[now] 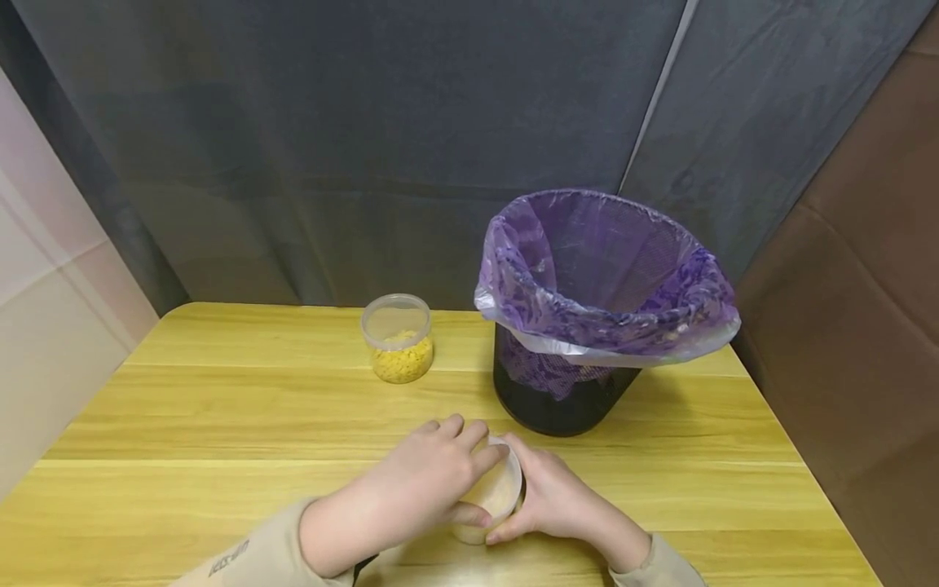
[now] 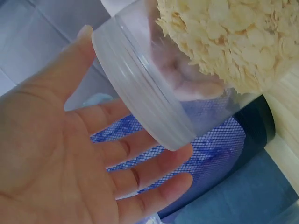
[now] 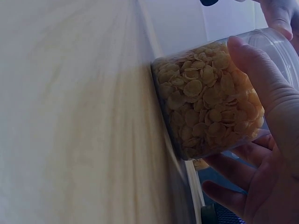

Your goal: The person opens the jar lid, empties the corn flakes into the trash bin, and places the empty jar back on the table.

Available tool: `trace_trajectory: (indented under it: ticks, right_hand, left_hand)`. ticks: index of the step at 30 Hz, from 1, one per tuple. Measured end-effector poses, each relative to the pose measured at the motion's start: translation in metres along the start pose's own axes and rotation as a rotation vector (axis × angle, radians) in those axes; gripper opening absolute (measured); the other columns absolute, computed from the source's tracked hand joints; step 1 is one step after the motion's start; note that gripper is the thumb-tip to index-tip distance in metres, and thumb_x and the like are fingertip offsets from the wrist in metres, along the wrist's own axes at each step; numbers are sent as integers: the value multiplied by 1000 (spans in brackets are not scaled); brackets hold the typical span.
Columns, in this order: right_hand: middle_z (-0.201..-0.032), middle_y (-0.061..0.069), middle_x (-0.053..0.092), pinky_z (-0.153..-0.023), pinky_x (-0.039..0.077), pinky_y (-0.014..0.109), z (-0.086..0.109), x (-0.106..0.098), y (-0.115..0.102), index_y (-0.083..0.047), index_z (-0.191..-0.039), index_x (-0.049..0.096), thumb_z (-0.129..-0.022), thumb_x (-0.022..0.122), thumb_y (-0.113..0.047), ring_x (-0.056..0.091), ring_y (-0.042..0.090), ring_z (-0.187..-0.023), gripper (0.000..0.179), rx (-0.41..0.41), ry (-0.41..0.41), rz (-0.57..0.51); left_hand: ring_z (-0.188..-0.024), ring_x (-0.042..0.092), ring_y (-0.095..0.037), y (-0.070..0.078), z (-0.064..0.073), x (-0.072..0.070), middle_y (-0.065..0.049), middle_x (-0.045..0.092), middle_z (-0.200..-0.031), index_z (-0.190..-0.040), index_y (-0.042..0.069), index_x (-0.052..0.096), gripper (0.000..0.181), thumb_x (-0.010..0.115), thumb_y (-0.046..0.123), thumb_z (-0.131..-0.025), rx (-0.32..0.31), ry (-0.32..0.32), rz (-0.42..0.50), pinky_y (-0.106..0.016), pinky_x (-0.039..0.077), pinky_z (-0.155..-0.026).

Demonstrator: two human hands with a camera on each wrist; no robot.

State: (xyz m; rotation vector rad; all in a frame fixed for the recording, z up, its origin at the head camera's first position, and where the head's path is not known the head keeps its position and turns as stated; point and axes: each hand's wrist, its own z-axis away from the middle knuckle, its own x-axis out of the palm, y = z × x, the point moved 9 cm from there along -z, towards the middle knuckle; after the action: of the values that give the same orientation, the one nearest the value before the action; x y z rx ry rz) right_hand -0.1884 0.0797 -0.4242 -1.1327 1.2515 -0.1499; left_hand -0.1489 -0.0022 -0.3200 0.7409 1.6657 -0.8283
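Note:
A clear plastic jar [image 3: 201, 98] of pale flakes stands upright on the table near its front. My right hand [image 1: 553, 493] grips the jar's side, thumb across one face and fingers round the far side. From above, my left hand [image 1: 425, 481] holds the rim of the translucent lid [image 2: 140, 86], its thumb at one edge and fingers spread along the opposite edge. In the head view, the left hand hides part of the lid. Farther back is a second clear container [image 1: 399, 359], partly filled with yellow bits.
A black mesh bin [image 1: 557, 408] stands at the back right, lined with a purple plastic bag [image 1: 609, 330] folded over its rim. Behind the wooden table [image 1: 220, 424] hangs a dark grey curtain [image 1: 330, 163]. A brown panel [image 1: 858, 285] borders the right side.

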Motion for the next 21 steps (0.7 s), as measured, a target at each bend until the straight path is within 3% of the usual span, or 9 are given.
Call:
trace_trajectory:
  ticks: [5,9,17,21]
  right_hand:
    - [-113,-4,59,-81,49,28,0,1,0,-22,-128,43,-58,89,-48,58,10,-97,88,1,-7,-2]
    - [-115,-4,58,-80,49,28,0,1,-1,-22,-129,42,-58,89,-48,58,10,-97,89,-12,-10,-19]
    - [-111,-7,59,-81,49,30,0,0,-2,-24,-130,42,-58,88,-50,58,9,-96,89,-19,-1,-2]
    - [-114,-7,59,-83,48,31,0,1,-2,-24,-132,40,-58,88,-51,57,9,-98,92,-11,-7,7]
  left_hand:
    - [-86,53,-19,0,1,0,-1,56,-103,-130,13,57,75,69,61,-73,-18,-13,0,-31,48,-69]
    - [-94,55,-21,-2,2,0,-3,57,-110,-132,14,55,79,72,61,-71,-10,-67,56,-35,49,-75]
    - [-114,51,-24,-4,0,-6,-5,52,-132,-133,20,54,78,81,52,-66,76,-177,105,-43,46,-88]
    - [-118,49,-25,-4,-1,-5,-5,47,-140,-136,23,53,83,85,46,-63,88,-244,122,-47,45,-90]
